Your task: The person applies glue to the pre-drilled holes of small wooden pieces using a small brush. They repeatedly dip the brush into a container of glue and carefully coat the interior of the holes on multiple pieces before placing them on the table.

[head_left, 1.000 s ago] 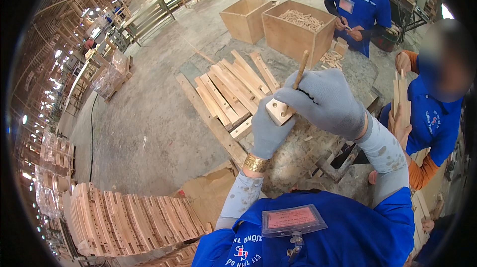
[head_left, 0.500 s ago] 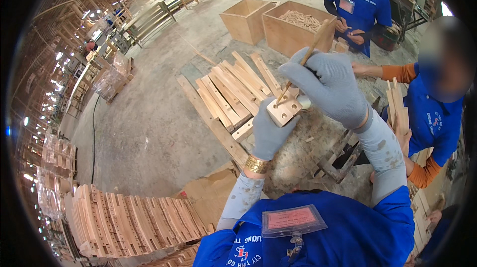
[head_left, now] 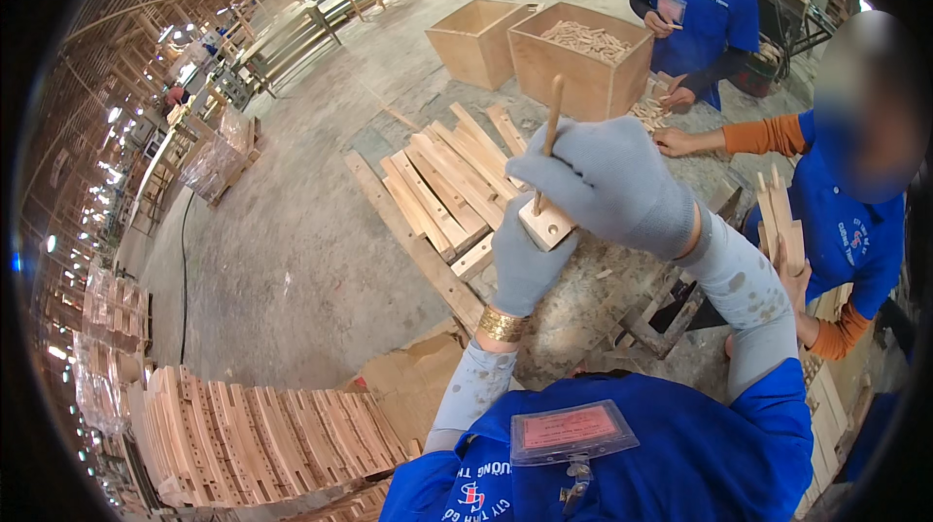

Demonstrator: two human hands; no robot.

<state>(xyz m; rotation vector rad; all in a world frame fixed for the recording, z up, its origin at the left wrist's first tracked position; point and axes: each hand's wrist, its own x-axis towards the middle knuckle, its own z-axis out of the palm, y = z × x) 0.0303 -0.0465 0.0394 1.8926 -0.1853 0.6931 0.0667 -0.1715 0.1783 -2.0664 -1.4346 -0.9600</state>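
Block (head_left: 540,222), pale wood, drilled: clamped in gloved left hand (head_left: 525,264), near loose wooden strips (head_left: 457,182). Stick (head_left: 554,114), slim, wooden: pinched in gloved right hand (head_left: 614,182), lower end at the block's drilled face. Progress: judged partway, stick apparently at one hole, another beside it vacant; how many are finished, cannot tell.

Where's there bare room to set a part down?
Widest free patch: the grey floor between the black hose and long plank, stacked slats bordering it below. Crowded: around the left hand with its drilled wooden piece and right hand with its stick; loose wooden strips lie to the left, a co-worker's orange sleeve to the right.
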